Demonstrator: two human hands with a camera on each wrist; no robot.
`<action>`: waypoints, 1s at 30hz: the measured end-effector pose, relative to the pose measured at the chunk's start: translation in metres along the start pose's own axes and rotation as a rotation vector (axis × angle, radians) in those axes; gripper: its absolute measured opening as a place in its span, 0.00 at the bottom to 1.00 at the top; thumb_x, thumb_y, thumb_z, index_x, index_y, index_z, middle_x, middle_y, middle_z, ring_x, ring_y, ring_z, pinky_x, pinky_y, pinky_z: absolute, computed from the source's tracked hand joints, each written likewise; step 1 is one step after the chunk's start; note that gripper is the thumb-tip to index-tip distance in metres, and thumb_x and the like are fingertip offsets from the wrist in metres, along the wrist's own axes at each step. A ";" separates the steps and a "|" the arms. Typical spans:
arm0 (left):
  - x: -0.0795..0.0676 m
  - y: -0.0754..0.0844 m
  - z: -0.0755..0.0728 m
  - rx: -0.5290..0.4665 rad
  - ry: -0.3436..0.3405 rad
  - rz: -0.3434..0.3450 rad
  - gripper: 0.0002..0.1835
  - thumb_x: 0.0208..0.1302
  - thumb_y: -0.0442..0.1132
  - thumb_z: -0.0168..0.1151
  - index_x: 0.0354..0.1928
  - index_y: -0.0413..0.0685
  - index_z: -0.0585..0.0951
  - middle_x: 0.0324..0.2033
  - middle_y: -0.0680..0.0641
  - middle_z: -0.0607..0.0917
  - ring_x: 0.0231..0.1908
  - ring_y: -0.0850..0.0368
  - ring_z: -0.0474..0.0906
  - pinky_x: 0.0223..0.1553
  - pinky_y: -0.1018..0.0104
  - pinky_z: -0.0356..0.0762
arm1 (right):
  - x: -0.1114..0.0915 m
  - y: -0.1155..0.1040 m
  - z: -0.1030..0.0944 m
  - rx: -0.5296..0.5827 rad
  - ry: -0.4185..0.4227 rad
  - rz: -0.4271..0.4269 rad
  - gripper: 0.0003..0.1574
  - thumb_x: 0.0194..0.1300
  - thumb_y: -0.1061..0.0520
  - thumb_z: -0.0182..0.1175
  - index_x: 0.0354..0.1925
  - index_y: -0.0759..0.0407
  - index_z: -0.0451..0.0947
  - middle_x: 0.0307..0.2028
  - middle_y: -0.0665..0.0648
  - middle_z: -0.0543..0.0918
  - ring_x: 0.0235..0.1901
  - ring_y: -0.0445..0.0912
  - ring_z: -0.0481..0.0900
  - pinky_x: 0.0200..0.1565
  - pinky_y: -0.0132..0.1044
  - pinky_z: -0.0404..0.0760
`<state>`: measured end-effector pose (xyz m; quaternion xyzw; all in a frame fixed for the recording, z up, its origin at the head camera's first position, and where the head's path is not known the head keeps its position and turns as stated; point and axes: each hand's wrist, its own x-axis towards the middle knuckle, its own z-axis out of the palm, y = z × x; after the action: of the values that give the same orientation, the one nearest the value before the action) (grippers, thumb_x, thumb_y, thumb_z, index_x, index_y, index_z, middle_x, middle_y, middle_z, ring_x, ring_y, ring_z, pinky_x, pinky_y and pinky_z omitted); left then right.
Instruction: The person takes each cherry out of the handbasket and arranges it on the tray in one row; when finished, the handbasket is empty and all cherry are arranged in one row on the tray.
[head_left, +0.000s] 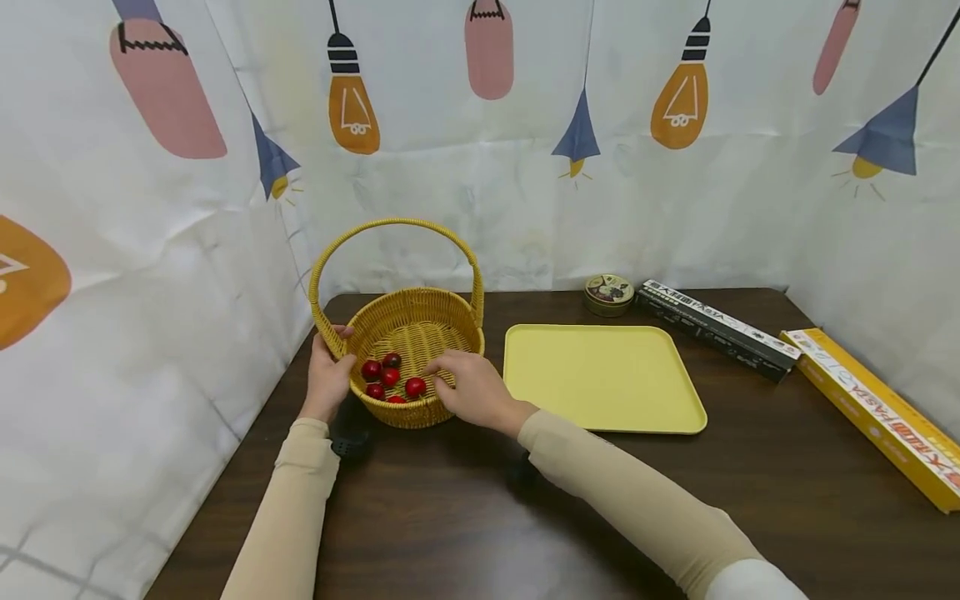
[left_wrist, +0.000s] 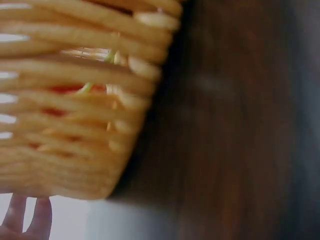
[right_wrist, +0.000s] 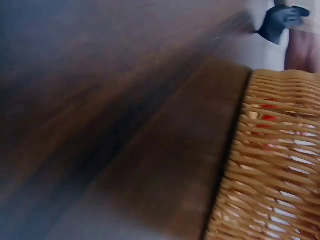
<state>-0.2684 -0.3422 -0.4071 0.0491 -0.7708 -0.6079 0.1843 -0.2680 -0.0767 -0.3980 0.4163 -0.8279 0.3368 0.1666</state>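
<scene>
My left hand grips the left rim of the yellow wicker basket, beside the foot of its handle, on the left of the dark table. My right hand reaches over the basket's near right rim with bent fingers, just right of one red cherry, and I cannot tell whether they pinch anything. More cherries lie inside at the near left, while a yellow tray sits to the basket's right.

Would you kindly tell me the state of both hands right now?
Left hand: holds the yellow basket at its side.
Right hand: over the basket; open or closed cannot be told.
</scene>
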 end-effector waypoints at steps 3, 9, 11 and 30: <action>0.004 -0.001 0.004 -0.016 0.036 -0.032 0.28 0.62 0.22 0.44 0.65 0.39 0.58 0.69 0.43 0.62 0.68 0.47 0.60 0.63 0.52 0.63 | 0.008 0.000 0.006 -0.073 -0.035 0.067 0.13 0.66 0.58 0.58 0.46 0.50 0.84 0.43 0.46 0.85 0.38 0.40 0.83 0.29 0.29 0.77; 0.009 -0.006 0.004 -0.090 0.081 -0.138 0.21 0.59 0.23 0.47 0.55 0.42 0.64 0.67 0.44 0.63 0.63 0.48 0.63 0.48 0.68 0.67 | 0.034 -0.006 0.005 -0.134 -0.272 0.229 0.21 0.62 0.60 0.58 0.53 0.46 0.82 0.47 0.46 0.85 0.36 0.42 0.81 0.19 0.29 0.69; 0.009 -0.008 0.006 -0.107 0.087 -0.150 0.21 0.58 0.24 0.47 0.54 0.44 0.65 0.64 0.43 0.64 0.60 0.48 0.64 0.46 0.70 0.67 | 0.041 -0.007 0.005 -0.121 -0.356 0.287 0.26 0.61 0.60 0.57 0.57 0.47 0.80 0.50 0.48 0.84 0.32 0.43 0.78 0.19 0.31 0.66; 0.006 -0.010 0.015 -0.130 0.118 -0.113 0.23 0.56 0.24 0.46 0.56 0.36 0.62 0.62 0.38 0.65 0.57 0.47 0.64 0.49 0.64 0.63 | 0.063 0.006 0.017 -0.023 -0.697 0.209 0.20 0.64 0.58 0.62 0.54 0.47 0.83 0.43 0.45 0.85 0.43 0.38 0.80 0.43 0.32 0.78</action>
<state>-0.2805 -0.3328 -0.4179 0.1160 -0.7135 -0.6622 0.1974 -0.3110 -0.1222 -0.3776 0.4174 -0.8768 0.1806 -0.1561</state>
